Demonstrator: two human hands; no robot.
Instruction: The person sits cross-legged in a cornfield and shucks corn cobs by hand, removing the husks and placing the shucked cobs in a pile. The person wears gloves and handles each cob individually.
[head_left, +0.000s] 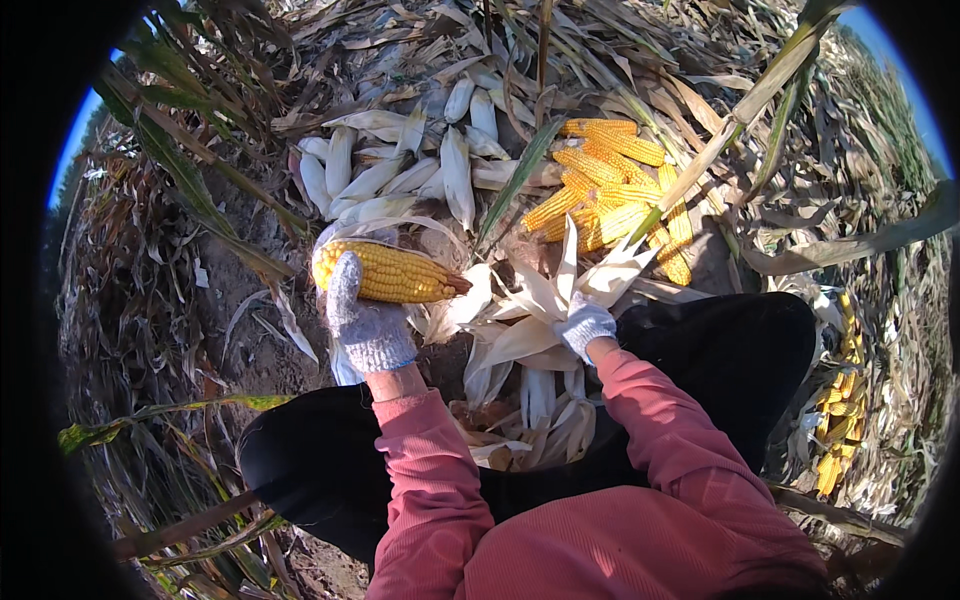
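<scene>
In a knitted glove, my left hand grips a bare yellow corn ear, its thumb laid across the kernels. The ear's brown tip points right, and pale husk shows around its base. My right hand, gloved too, is closed around a spread bunch of dry corn husk. Its fingertips are hidden by the leaves. Beyond the right hand lies a pile of husked yellow ears. Several ears still in pale husk lie farther off to the left.
Loose husks lie between my bent legs. A second heap of yellow ears is at far right. A leaning corn stalk crosses the near pile's right side. Green-brown stalks stand at left, and dry leaves cover much of the ground.
</scene>
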